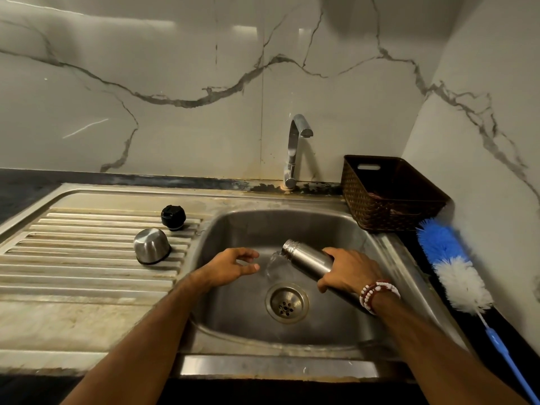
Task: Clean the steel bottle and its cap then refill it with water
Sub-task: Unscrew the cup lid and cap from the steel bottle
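Gripping the bottle over the sink, the right hand tilted its mouth down, water spilling toward the drain. Left hand hovered beside it, fingers loose, holding nothing. Steel cup and black cap sat on the drainboard.

Two bare forearms reach forward. The left hand hovers, thumb and fingers loosely curled, holding nothing. The right hand, a red-and-white beaded bracelet at its wrist, grips a tilted cylindrical silver steel bottle.
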